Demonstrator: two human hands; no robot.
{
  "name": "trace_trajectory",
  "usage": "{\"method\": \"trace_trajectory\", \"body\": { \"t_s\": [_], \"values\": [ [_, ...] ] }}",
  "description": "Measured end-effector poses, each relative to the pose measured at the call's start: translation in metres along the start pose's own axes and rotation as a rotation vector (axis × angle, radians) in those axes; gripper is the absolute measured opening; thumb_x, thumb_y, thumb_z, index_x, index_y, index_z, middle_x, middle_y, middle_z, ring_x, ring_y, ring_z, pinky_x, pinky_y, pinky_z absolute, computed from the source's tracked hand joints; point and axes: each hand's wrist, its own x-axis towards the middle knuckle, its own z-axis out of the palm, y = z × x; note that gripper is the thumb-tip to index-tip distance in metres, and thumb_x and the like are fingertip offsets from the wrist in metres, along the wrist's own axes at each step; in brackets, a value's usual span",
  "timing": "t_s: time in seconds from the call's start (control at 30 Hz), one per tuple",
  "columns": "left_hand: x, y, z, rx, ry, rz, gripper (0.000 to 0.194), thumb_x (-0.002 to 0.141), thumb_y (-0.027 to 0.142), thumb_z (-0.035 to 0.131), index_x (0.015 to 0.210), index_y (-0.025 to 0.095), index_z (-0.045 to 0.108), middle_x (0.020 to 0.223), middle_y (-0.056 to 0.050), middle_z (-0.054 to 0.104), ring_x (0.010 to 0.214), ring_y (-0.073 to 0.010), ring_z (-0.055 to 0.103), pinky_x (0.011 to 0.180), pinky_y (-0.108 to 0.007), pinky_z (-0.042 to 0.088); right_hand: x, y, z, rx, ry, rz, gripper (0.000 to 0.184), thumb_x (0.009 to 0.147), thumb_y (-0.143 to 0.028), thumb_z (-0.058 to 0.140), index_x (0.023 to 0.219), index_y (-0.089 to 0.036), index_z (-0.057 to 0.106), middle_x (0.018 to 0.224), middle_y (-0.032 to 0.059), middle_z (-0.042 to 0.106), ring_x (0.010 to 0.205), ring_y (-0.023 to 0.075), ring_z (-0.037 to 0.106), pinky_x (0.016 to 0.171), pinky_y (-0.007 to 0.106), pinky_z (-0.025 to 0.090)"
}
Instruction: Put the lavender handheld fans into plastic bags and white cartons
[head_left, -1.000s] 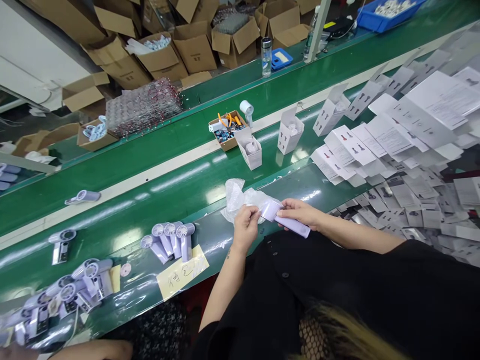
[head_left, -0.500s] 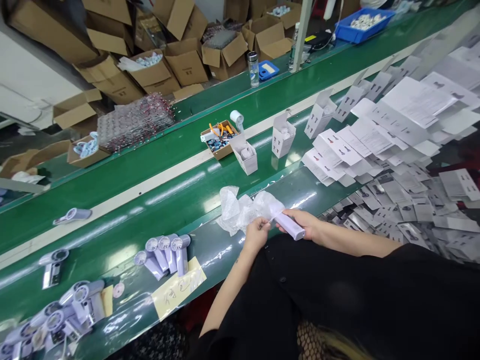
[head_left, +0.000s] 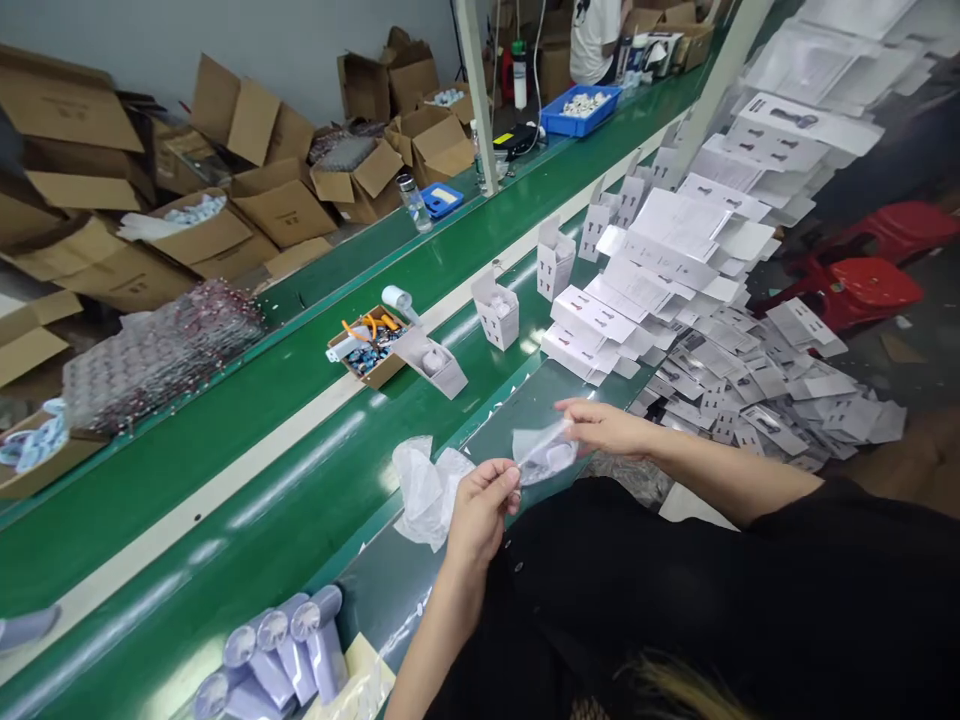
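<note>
A clear plastic bag is stretched between my two hands in front of my body, with a pale lilac handheld fan partly visible through it. My left hand pinches the bag's left edge between thumb and fingers. At the bag's other end, my right hand grips it together with the fan's end. Just left of my left hand, more crumpled clear bags lie on the dark green ledge. Several lilac handheld fans rest side by side at the lower left, by a yellow paper.
White boxes stand open on the green conveyor belt, one upright, one tilted. A small carton holds parts. Flat white boxes pile up at right, near red stools. A person is at the far end.
The fan has gone from bare in my right hand to inside the clear bag. My left hand still pinches the bag. The view has swung to the right.
</note>
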Motion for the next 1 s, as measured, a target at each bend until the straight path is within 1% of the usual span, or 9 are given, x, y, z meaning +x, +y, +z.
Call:
{"method": "trace_trajectory", "body": {
  "t_s": [0.07, 0.17, 0.3, 0.43, 0.53, 0.63, 0.73, 0.83, 1.0],
  "values": [
    [0.003, 0.005, 0.002, 0.258, -0.064, 0.206, 0.058, 0.062, 0.042, 0.078, 0.112, 0.018, 0.059, 0.103, -0.008, 0.061, 0.079, -0.0157, 0.059, 0.068, -0.028, 0.048, 0.004, 0.000, 0.004, 0.169, -0.019, -0.027, 0.025, 0.067, -0.031, 0.072, 0.068, -0.016, 0.051, 0.119, 0.0076, 0.058, 0.093, 0.0196, 0.061, 0.068, 0.031, 0.054],
    [0.016, -0.005, 0.009, 0.679, -0.157, 0.424, 0.097, 0.050, 0.037, 0.086, 0.136, 0.024, 0.042, 0.134, -0.012, 0.047, 0.116, -0.0282, 0.050, 0.091, -0.040, 0.046, 0.012, 0.013, 0.016, 0.361, -0.066, 0.003, 0.030, 0.066, -0.031, 0.073, 0.068, -0.017, 0.046, 0.083, 0.0024, 0.065, 0.071, 0.0152, 0.063, 0.062, 0.030, 0.054],
    [0.041, -0.032, 0.013, 0.869, -0.016, 0.508, 0.030, 0.078, 0.035, 0.063, 0.105, 0.021, 0.063, 0.099, -0.009, 0.064, 0.096, -0.0247, 0.059, 0.087, -0.041, 0.047, 0.035, 0.030, 0.004, 0.451, 0.079, -0.003, 0.030, 0.068, -0.027, 0.075, 0.077, -0.017, 0.049, 0.071, 0.0002, 0.062, 0.064, 0.0139, 0.064, 0.059, 0.027, 0.055],
    [0.048, -0.038, 0.006, 0.629, 0.280, 0.327, 0.032, 0.078, 0.045, 0.062, 0.097, 0.018, 0.062, 0.080, -0.004, 0.062, 0.068, -0.0177, 0.059, 0.063, -0.030, 0.050, 0.082, 0.025, -0.061, 0.549, 0.766, -0.019, 0.037, 0.073, -0.016, 0.071, 0.095, -0.022, 0.043, 0.065, -0.0049, 0.058, 0.050, 0.0082, 0.056, 0.045, 0.018, 0.049],
    [0.041, -0.031, 0.002, 0.457, 0.338, 0.150, 0.039, 0.075, 0.049, 0.064, 0.096, 0.017, 0.059, 0.071, 0.001, 0.057, 0.053, -0.0115, 0.052, 0.048, -0.024, 0.045, 0.125, 0.018, -0.100, 0.526, 0.887, -0.011, 0.033, 0.079, -0.016, 0.065, 0.100, -0.024, 0.041, 0.059, -0.0085, 0.050, 0.046, 0.0053, 0.049, 0.044, 0.013, 0.046],
    [0.031, -0.026, -0.001, 0.383, 0.380, 0.094, 0.040, 0.071, 0.048, 0.068, 0.093, 0.016, 0.059, 0.068, 0.003, 0.056, 0.050, -0.0089, 0.050, 0.045, -0.021, 0.043, 0.150, 0.016, -0.109, 0.451, 0.919, -0.020, 0.019, 0.085, -0.025, 0.060, 0.096, -0.021, 0.046, 0.061, -0.0057, 0.049, 0.053, 0.0075, 0.053, 0.052, 0.017, 0.051],
    [0.020, -0.024, -0.014, 0.287, 0.491, 0.113, 0.038, 0.068, 0.044, 0.072, 0.091, 0.017, 0.060, 0.068, 0.004, 0.055, 0.051, -0.0084, 0.049, 0.044, -0.020, 0.042, 0.143, 0.019, -0.098, 0.331, 0.954, -0.073, 0.022, 0.085, -0.036, 0.059, 0.097, -0.019, 0.055, 0.077, 0.0012, 0.054, 0.077, 0.0147, 0.060, 0.071, 0.028, 0.056],
    [0.012, -0.019, -0.038, 0.104, 0.664, 0.215, 0.035, 0.066, 0.038, 0.075, 0.089, 0.018, 0.059, 0.070, 0.005, 0.056, 0.050, -0.0075, 0.048, 0.041, -0.019, 0.038, 0.117, 0.023, -0.071, -0.031, 0.941, -0.214, 0.025, 0.080, -0.038, 0.064, 0.096, -0.019, 0.065, 0.105, 0.0098, 0.054, 0.109, 0.0267, 0.050, 0.098, 0.045, 0.044],
    [0.005, 0.001, -0.073, -0.095, 0.774, 0.341, 0.035, 0.061, 0.032, 0.077, 0.084, 0.017, 0.056, 0.072, 0.005, 0.055, 0.052, -0.0078, 0.048, 0.039, -0.018, 0.033, 0.097, 0.038, 0.000, -1.029, 0.505, -0.683, 0.022, 0.084, -0.039, 0.061, 0.082, -0.020, 0.071, 0.142, 0.0105, 0.032, 0.135, 0.0424, 0.013, 0.104, 0.070, 0.011]
  ]
}}
